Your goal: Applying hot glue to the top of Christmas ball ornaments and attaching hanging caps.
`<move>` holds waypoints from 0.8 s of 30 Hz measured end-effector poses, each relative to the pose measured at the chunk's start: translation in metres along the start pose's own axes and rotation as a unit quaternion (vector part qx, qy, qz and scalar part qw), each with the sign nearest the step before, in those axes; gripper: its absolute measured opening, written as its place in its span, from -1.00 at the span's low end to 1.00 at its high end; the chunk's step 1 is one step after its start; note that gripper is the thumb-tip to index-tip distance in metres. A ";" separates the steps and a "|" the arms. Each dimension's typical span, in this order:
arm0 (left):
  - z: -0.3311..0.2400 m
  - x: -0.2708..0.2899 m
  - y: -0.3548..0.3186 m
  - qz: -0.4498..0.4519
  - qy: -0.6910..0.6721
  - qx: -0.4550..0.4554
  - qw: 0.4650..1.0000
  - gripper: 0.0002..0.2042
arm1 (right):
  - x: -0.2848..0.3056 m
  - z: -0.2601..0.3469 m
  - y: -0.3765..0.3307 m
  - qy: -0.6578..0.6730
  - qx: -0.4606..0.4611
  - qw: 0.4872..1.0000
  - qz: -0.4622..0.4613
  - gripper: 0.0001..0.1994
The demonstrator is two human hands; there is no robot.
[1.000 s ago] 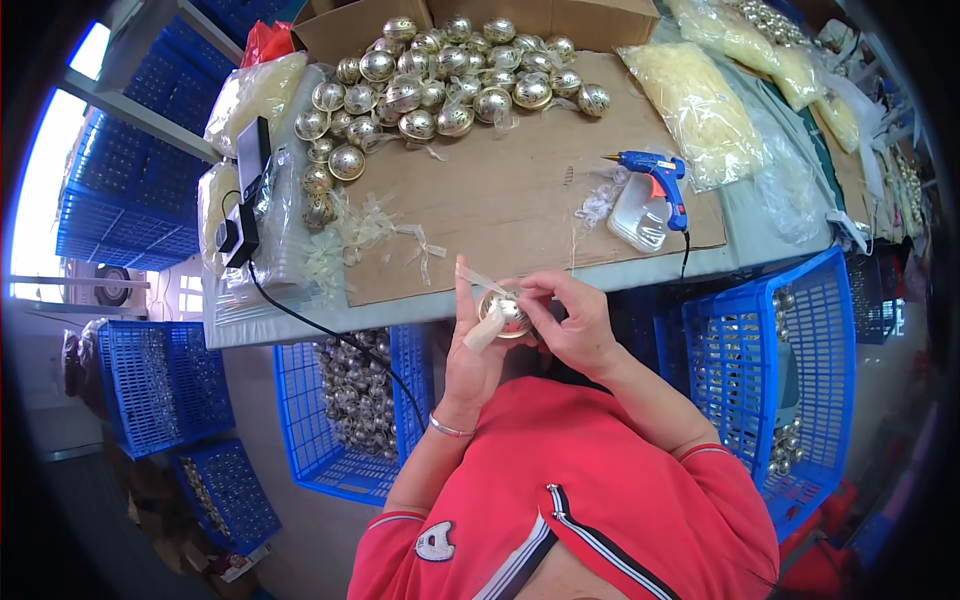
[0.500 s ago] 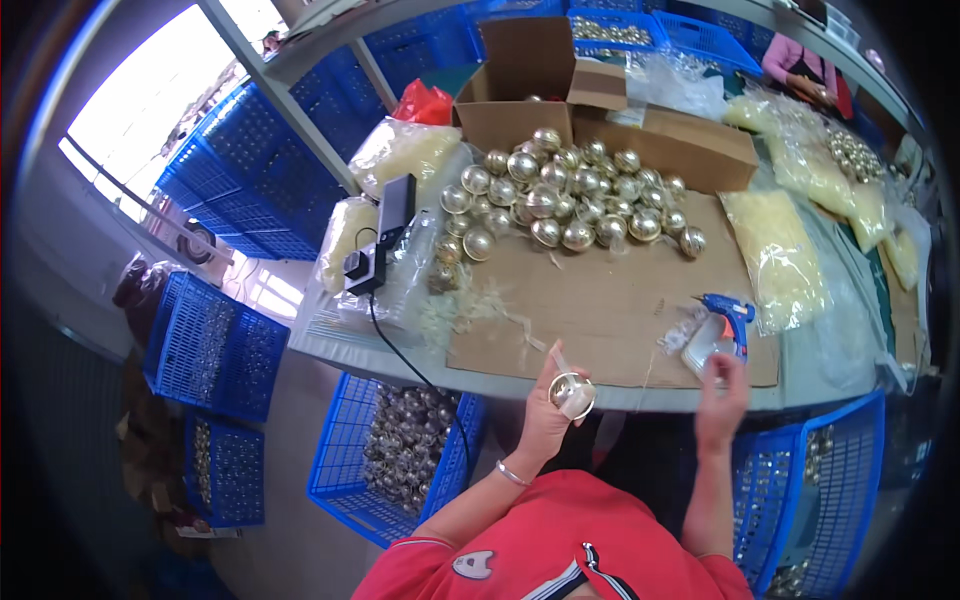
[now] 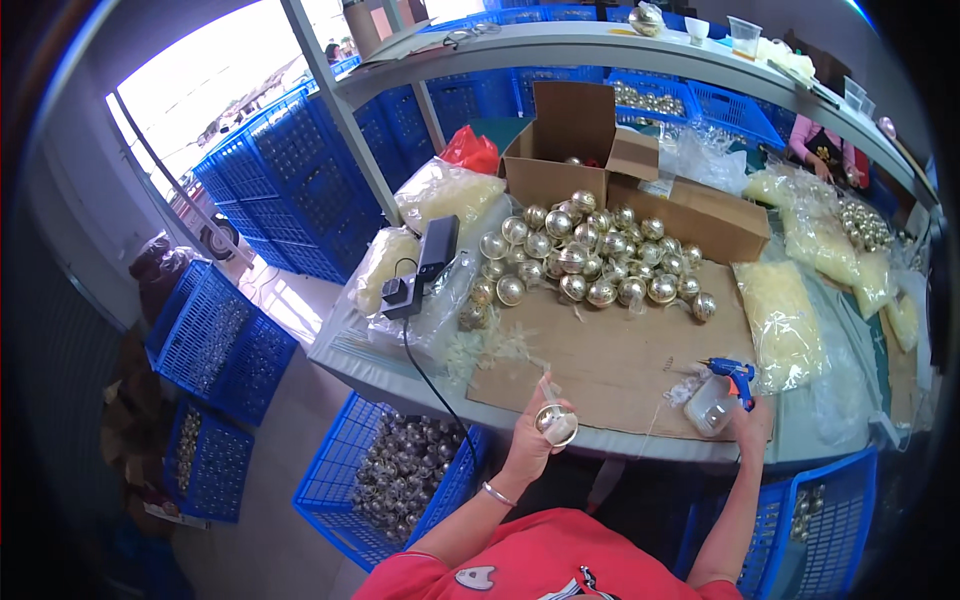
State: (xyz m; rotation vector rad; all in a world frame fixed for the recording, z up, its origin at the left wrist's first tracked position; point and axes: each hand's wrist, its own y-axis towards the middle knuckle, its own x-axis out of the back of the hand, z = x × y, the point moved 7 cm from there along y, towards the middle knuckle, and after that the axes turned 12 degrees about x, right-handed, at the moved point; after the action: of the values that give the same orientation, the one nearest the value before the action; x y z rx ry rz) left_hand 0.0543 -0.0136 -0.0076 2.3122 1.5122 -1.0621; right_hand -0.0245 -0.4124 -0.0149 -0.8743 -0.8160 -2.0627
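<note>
My left hand (image 3: 530,437) is closed around a shiny pale-gold ball ornament (image 3: 556,425), held just off the table's front edge. A whitish, translucent strip sticks up beside its fingertips. At the right, my right hand (image 3: 753,422) has its fingers closed at the lower end of a blue glue gun's (image 3: 735,372) handle. The gun lies by a clear plastic tub (image 3: 711,405), its nozzle pointing left. Wispy clear scraps lie beside the tub. Farther back, many similar gold balls (image 3: 600,255) are heaped on a flat cardboard sheet (image 3: 590,355).
Behind the heap stands an open cardboard box (image 3: 555,180). A power strip (image 3: 437,248) trails a black cable over the front edge. Bags of pale yellow material (image 3: 780,325) lie at both sides. A blue crate of balls (image 3: 340,490) stands below left; a shelf (image 3: 560,42) crosses overhead.
My right hand has moved onto the glue gun's handle from just in front of it. My left hand still holds the ball. The whole view has shifted, showing more of the shelf.
</note>
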 end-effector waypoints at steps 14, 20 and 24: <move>-0.027 0.004 0.011 -0.005 -0.035 -0.053 0.998 -0.32 | -0.005 0.180 -0.072 0.596 -0.056 0.789 0.142 -0.72; -0.013 -0.002 0.016 -0.073 0.008 -0.003 0.997 -0.29 | -0.045 0.206 -0.105 0.548 -0.073 0.784 0.284 -0.85; -0.009 0.002 0.013 -0.074 0.017 -0.008 0.997 -0.28 | -0.052 0.215 -0.114 0.490 -0.049 0.813 0.312 -0.79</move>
State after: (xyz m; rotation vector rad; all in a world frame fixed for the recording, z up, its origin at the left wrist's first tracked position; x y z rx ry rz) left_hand 0.0707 -0.0132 -0.0053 2.2482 1.7211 -1.0461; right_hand -0.0242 -0.1687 0.0370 -0.0004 0.1525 -1.6106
